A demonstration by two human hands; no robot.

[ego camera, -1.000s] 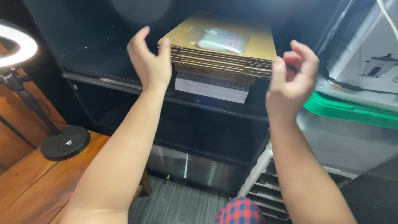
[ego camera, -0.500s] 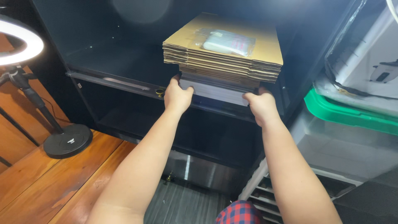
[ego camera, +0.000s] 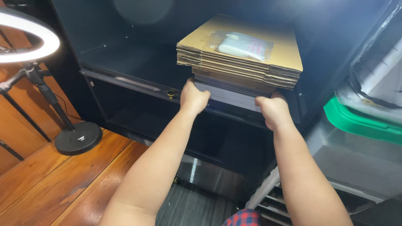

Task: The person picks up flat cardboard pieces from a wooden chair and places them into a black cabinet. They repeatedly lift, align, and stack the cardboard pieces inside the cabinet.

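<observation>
Both hands grip the grey stack under the flattened cartons.
Left hand (ego camera: 193, 97) and right hand (ego camera: 273, 109) clamp the grey sheet stack (ego camera: 226, 94); level support keeps the flattened cartons (ego camera: 240, 58) and plastic packet (ego camera: 245, 45) steady.

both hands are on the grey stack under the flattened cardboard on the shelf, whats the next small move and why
Probably a slow, level pull toward the body. The left hand and right hand both grip the front edge of the grey stack, which bears the flattened cardboard boxes with a loose clear plastic bag on top. Tilting could slide the bag or the boxes off.
</observation>
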